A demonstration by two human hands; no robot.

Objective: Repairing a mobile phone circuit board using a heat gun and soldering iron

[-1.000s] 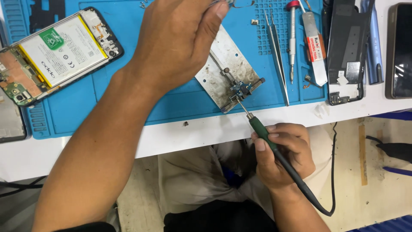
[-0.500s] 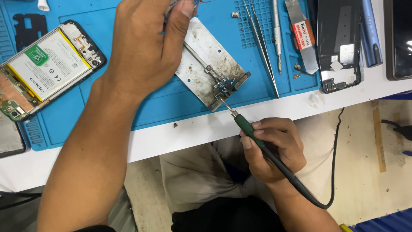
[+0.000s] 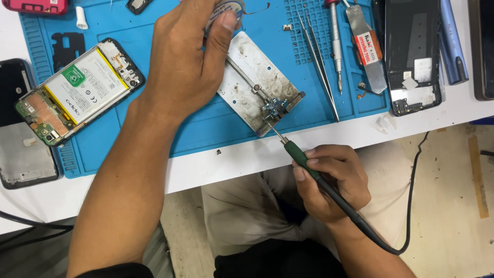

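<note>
While its tip meets the small board, right-hand fingers clamp the soldering iron.

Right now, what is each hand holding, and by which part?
Right hand: soldering iron, gripped around its green handle. Left hand: a small round spool, pinched at its edge.

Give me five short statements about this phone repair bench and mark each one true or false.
1. The right hand holds a green-handled soldering iron. True.
2. The iron's tip points at the small circuit board on the metal plate. True.
3. The opened phone lies right of the plate. False: it lies to the left.
4. The tweezers are in the left hand. False: they lie on the blue mat.
5. The left hand's fingers pinch a small round spool. True.
</note>
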